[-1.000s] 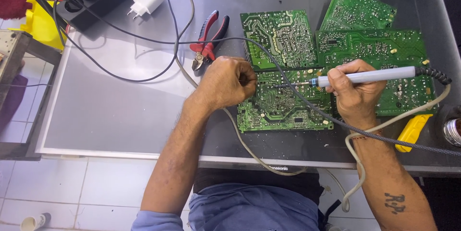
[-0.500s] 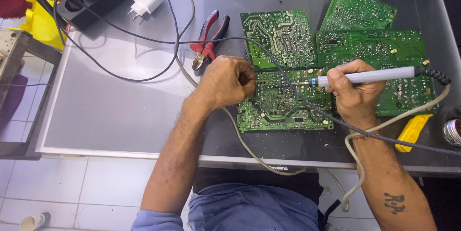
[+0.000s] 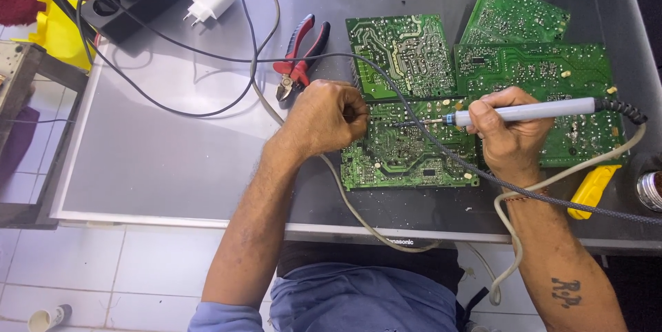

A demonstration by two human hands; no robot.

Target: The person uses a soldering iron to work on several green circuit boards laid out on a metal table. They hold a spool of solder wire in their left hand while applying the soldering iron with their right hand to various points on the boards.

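Green circuit boards (image 3: 414, 146) carry pale silver trace patterns. The soldering iron (image 3: 524, 110) is light grey-blue with a black cord. The pliers (image 3: 300, 56) have red-and-black handles. The table (image 3: 172, 159) is grey; a yellow handle (image 3: 592, 190) lies at right.

Bright daylight, sharp focus, soft shadows.

Both bare forearms reach in from the near edge and converge toward the middle. The left hand (image 3: 324, 117) is curled into a loose fist, knuckles up, fingertips pinched together at its right side. The right hand (image 3: 509, 132) lies to its right, fingers wrapped in a pen-like grip, thumb on top, wrist bent slightly, with a tattoo on the forearm.
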